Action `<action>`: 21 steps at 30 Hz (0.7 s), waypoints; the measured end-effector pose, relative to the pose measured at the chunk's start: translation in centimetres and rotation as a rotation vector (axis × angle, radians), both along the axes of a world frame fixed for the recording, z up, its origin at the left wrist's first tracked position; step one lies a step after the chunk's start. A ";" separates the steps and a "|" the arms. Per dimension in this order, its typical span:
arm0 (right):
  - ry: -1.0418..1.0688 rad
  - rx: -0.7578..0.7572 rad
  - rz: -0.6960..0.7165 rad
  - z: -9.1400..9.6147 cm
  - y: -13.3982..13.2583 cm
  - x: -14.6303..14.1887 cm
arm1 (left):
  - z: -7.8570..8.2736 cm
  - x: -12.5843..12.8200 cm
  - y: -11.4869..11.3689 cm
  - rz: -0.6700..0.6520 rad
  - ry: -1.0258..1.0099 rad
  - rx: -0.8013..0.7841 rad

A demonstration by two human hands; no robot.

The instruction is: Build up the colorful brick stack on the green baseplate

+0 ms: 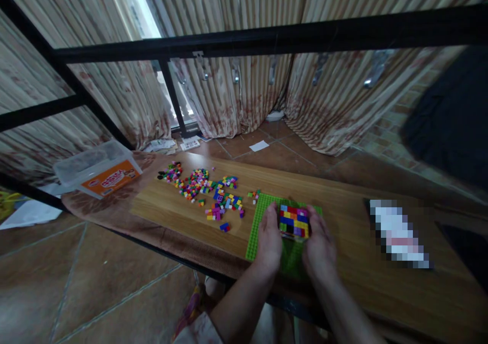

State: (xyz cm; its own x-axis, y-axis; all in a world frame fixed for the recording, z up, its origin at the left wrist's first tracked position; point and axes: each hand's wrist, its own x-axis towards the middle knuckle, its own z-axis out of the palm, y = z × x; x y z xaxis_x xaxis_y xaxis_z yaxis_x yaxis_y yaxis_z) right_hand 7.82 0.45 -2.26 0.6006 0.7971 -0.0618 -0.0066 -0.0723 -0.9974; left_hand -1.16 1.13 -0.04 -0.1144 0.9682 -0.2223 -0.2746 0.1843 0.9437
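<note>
Brick block (293,222), made of red, yellow, blue and other bright toy bricks, is between two hands at the near side of the long wooden table (351,227). The left hand (270,237) hugs its left side and the right hand (319,242) hugs its right side, so both are holding on to it. Under them is a flat green plate with bumps (260,219). I cannot tell if the block touches it. To the left of the plate is a little blue and red clump (224,227). Past it, lots of loose bricks (192,185) lie in a messy pile. Farther left is a see-through box (95,163) with an orange label (112,179). Beyond the table, white paper (259,146) lies on the brown floor (236,143). Farthest away hang stripy curtains (244,8).
</note>
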 end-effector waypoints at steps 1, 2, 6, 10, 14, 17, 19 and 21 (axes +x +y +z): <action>0.033 0.003 -0.008 -0.1 0.1 0.0 | 0.0 -0.1 0.2 0.008 -0.006 -0.005; 0.058 0.005 -0.008 -0.1 0.2 0.0 | 0.0 -0.2 0.3 0.008 0.004 -0.008; 0.023 -0.028 0.011 0.4 0.2 -0.5 | -0.1 0.4 0.0 -0.050 0.178 0.019; -0.100 -0.060 -0.012 0.9 0.2 -1.0 | -0.5 1.5 -0.9 -0.011 0.329 0.043; -0.085 -0.063 -0.056 0.9 0.2 -1.3 | -1.3 2.1 -1.0 -0.009 0.313 0.004; -0.097 -0.064 -0.068 1.0 0.2 -1.4 | -1.5 2.2 -0.9 0.011 0.296 -0.018; -0.106 -0.069 -0.073 1.3 0.2 -1.5 | -1.4 2.3 -0.9 0.035 0.301 -0.031; -0.099 -0.074 -0.076 1.5 0.2 -1.6 | -1.3 2.2 -0.9 0.045 0.304 -0.037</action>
State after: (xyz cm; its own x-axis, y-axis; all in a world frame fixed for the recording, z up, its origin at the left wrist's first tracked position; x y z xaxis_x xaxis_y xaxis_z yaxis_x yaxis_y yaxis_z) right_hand 6.24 0.69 -0.79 0.6649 0.7448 -0.0563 0.0835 -0.1490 -0.9853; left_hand 1.08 0.19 -1.32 -0.2235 0.9527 -0.2060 0.0102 0.2137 0.9769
